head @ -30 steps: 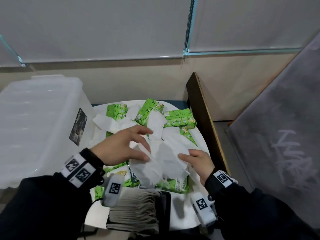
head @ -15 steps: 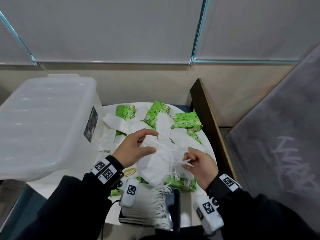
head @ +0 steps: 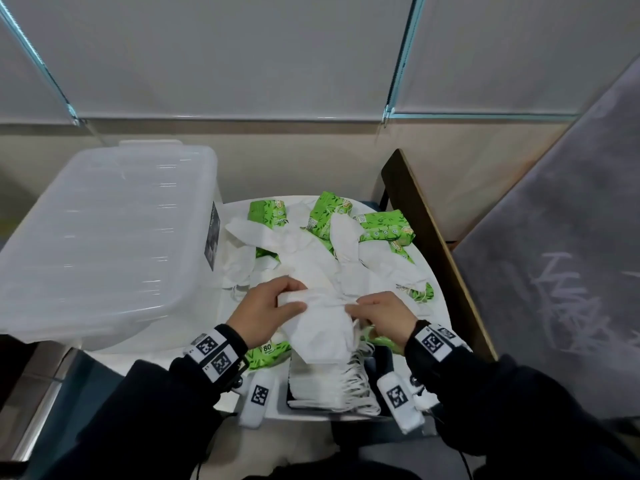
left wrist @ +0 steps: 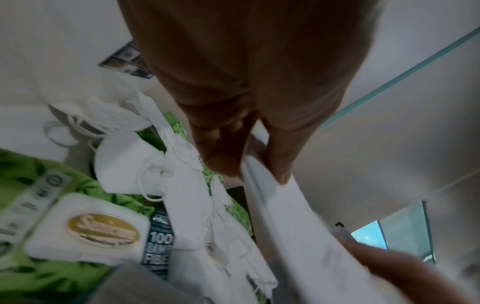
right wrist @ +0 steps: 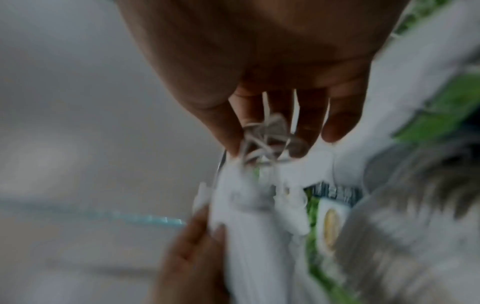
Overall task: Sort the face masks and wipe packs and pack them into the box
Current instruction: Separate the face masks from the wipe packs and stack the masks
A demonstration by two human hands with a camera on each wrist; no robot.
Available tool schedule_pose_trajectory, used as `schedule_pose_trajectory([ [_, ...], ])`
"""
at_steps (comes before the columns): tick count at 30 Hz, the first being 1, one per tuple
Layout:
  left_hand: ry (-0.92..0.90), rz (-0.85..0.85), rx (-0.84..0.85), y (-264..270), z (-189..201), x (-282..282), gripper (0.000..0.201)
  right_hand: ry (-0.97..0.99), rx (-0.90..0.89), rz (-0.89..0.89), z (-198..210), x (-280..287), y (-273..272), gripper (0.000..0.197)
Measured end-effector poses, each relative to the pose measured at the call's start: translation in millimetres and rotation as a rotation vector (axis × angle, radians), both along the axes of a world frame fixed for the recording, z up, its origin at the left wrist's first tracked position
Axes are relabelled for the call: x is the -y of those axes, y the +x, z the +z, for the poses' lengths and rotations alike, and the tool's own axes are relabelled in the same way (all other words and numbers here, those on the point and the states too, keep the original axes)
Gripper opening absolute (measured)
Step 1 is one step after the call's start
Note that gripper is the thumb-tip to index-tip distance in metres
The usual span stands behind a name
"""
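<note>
Pinching opposite ends of a folded white face mask [head: 320,323] above the table's near edge, the left hand [head: 263,310] and right hand [head: 384,315] hold it over the mask stack [head: 325,386], apparently to add it.

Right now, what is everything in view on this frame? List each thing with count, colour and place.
storage box: one, clear plastic, lid on, on the left.
table: one, white, round, under the pile.
wipe packs: several, green; exact count hidden by the masks, scattered over the table.
loose face masks: several, white, heaped over the packs.
held face mask: one, white, between both hands.
stacked face masks: one neat pile, white, at the near edge.
board: one, dark brown, right of the table.
left hand: pinching the held mask's left end.
right hand: gripping its right end by the ear loops.
</note>
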State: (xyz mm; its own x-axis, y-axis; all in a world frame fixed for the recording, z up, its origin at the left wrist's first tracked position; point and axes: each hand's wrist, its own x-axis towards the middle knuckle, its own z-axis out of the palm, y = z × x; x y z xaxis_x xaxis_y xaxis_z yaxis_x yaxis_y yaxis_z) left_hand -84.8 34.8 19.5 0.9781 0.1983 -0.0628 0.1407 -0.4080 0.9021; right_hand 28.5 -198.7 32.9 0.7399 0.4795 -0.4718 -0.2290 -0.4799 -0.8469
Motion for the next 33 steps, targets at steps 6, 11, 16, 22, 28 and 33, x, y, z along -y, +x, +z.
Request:
schedule_pose_trajectory([
  [6, 0.07, -0.151, -0.107, -34, -11, -29, 0.019, 0.396, -0.509, -0.239, 31, -12, -27, 0.033],
  [11, -0.066, -0.144, -0.133, -48, -10, -26, 0.018, 0.106, -0.072, 0.014, 21, -24, -51, 0.014],
  [16, 0.073, -0.18, -0.181, -68, -29, -23, 0.014, 0.198, -0.201, -0.323, 18, -18, -43, 0.01],
  [22, -0.431, 0.069, -0.376, -79, -45, -24, 0.013, 0.204, -0.249, -0.112, -3, -13, -63, 0.033],
  [28, -0.971, 0.613, -0.446, -92, -50, -25, 0.009, -0.442, 0.479, 0.509, -41, 9, -70, 0.124],
  [33, -0.644, 0.464, -0.27, -96, -37, -1, 0.013, -0.663, 0.582, 0.66, -72, 12, -70, 0.119],
])
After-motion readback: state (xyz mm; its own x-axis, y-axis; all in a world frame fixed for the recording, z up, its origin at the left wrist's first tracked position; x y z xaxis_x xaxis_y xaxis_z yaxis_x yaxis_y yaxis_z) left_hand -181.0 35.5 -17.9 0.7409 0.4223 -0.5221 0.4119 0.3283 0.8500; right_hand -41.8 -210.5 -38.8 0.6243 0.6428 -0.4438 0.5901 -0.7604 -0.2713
